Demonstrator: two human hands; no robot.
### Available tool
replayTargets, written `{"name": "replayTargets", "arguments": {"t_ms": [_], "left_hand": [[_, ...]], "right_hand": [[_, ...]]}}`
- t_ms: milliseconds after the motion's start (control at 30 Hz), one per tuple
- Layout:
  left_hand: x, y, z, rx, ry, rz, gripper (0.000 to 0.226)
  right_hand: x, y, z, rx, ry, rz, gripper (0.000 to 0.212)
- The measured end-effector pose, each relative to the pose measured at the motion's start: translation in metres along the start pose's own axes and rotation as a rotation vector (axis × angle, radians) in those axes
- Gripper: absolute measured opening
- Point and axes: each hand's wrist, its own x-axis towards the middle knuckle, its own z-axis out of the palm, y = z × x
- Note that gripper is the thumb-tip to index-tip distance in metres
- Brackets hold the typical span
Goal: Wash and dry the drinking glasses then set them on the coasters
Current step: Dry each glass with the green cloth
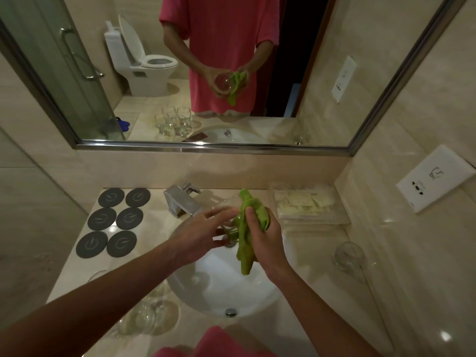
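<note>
1. Green cloth (253, 222) is bunched in my right hand (265, 235), pressed against the glass (226, 217) my left hand (203, 235) grips over the basin (231, 287), so drips fall inside.
2. Six dark coasters (113, 222) sit bare at the worktop's (322, 292) back left, past the tap (183, 199); that path looks open.
3. More glasses (146, 315) crowd the near-left edge, and one glass (347, 256) stands right.
</note>
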Motion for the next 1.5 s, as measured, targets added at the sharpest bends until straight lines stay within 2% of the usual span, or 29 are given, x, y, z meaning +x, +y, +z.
{"name": "replayTargets", "arguments": {"t_ms": [67,167,333,467,567,667,733,833,933,1100,1233,1333,1400,1500], "left_hand": [[-0.002,0.000,0.002,0.005,-0.016,0.035,0.051],[-0.005,0.000,0.007,-0.007,-0.007,0.074,0.069],[-0.008,0.003,0.014,-0.021,-0.067,0.083,0.054],[-0.011,0.009,0.015,0.105,-0.074,0.052,0.049],[-0.012,0.013,0.009,0.153,-0.112,-0.035,0.054],[-0.012,0.012,0.002,0.045,-0.069,-0.149,0.064],[-0.013,0.006,0.000,0.074,-0.076,-0.155,0.062],[-0.015,-0.003,0.000,0.112,0.004,-0.045,0.039],[-0.018,-0.007,0.004,0.193,0.135,0.117,0.045],[-0.022,-0.012,0.003,0.806,0.125,0.627,0.042],[-0.017,-0.016,0.005,1.045,0.220,0.793,0.045],[-0.017,-0.018,0.017,1.047,0.378,0.936,0.029],[-0.017,-0.015,0.024,0.983,0.446,0.989,0.028],[-0.013,-0.012,0.033,0.732,0.468,0.900,0.028]], "right_hand": [[-0.001,-0.002,0.004,0.002,0.025,-0.031,0.024],[0.002,-0.007,0.008,-0.023,0.036,-0.065,0.040],[0.012,-0.014,0.003,-0.022,-0.035,0.014,0.041],[0.014,-0.016,0.001,0.026,-0.078,0.104,0.052],[0.014,-0.012,0.002,0.034,-0.101,0.180,0.055],[0.013,-0.006,0.002,0.051,-0.103,0.229,0.054],[0.011,-0.004,0.003,0.061,-0.115,0.255,0.062],[0.008,-0.005,0.004,0.118,-0.126,0.284,0.067],[0.006,-0.010,0.004,0.194,-0.126,0.339,0.065],[0.007,-0.016,0.003,0.284,-0.181,0.455,0.043],[0.009,-0.026,-0.001,0.281,-0.228,0.537,0.043],[0.010,-0.033,-0.003,0.251,-0.271,0.507,0.042],[0.007,-0.036,-0.002,0.199,-0.261,0.446,0.041],[-0.001,-0.038,0.000,0.115,-0.153,0.271,0.030]]}}
